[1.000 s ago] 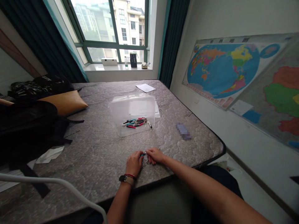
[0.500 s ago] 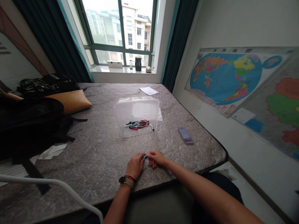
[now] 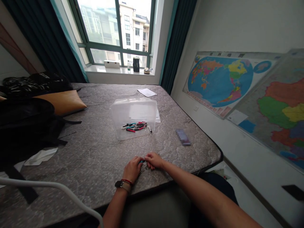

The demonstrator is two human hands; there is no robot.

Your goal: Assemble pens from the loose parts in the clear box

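Observation:
My left hand (image 3: 132,168), with a watch and a red band at its wrist, is closed on a small teal pen (image 3: 142,161) near the front of the mattress. Touching the pen's other end, the fingers of my right hand (image 3: 154,160) are pinched together; they hide part of it. Beyond both hands, a clear plastic box (image 3: 114,126) lies on its side with its opening towards me. Several pens (image 3: 135,126) in red, teal, black and white are heaped inside it, some near its right edge.
A phone-like blurred object (image 3: 182,137) lies to the right on the mattress (image 3: 95,158). Papers (image 3: 147,92) rest behind the box. At left are a black backpack (image 3: 26,126) and a tan cushion (image 3: 63,102). A white curved tube (image 3: 54,185) crosses the lower left.
The view has turned slightly right, so everything sits further left in the picture. Both hands stay together at the pen, with little visible change in their grip.

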